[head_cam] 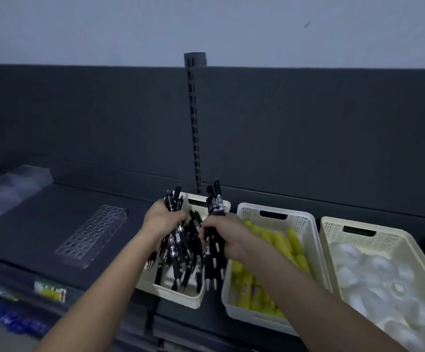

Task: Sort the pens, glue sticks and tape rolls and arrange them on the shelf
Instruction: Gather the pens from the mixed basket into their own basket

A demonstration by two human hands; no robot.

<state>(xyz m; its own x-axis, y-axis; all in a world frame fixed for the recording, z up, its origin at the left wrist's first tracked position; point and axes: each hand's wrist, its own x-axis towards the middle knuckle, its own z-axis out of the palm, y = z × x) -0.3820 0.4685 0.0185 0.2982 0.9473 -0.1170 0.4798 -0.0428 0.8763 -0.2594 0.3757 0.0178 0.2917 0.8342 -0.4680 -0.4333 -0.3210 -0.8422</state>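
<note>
Black pens (181, 250) fill both fists over the pen basket (171, 299), the cream one that everything else here is placed from. The left hand (163, 219) grips one bundle above the basket's left half. The right hand (228, 237) grips a second bundle above its right edge. Both bundles stand close to upright, clicker ends up and tips hanging down into the basket, where some bare floor shows between them.

Left of the pen basket, apart from it on the dark shelf (41, 212), lies a clear holder (92, 235) with rows of round holes, none visibly filled. The left hand is the nearer one to it. The pens' upright long axis looks suited to dropping them tip-first into those holes, so the left bundle would likely go first.

Just right of the pen basket, a second basket (308, 224) holds yellow glue sticks (282, 240). Beyond that, a third basket (325, 224) holds pale tape rolls (374, 270), too blurred to count.
</note>
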